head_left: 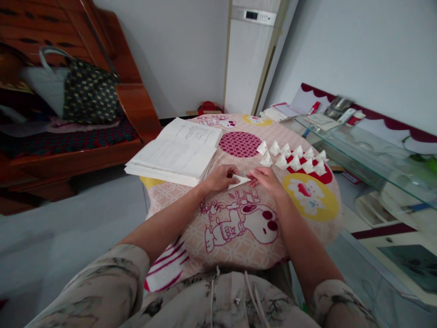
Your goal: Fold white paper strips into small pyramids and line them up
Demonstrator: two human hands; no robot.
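A small folded white paper piece (pixel 240 181) lies on the round table's cartoon-print cloth (pixel 239 237). My left hand (pixel 220 177) has its fingers curled and pressed on the paper's left end. My right hand (pixel 265 178) pinches its right end, fingers together. Both hands hold the same piece flat against the cloth. Beyond my right hand lie several finished white paper triangles (pixel 295 159) in two rows. An open book of printed pages (pixel 177 152) rests just left of my left hand.
A glass-topped table (pixel 368 155) with cups and papers stands at the right. A stack of papers (pixel 278 111) sits at the table's far side. A wooden bench (pixel 85 136) with a bag (pixel 88 91) is on the left, a white floor unit (pixel 247 59) behind.
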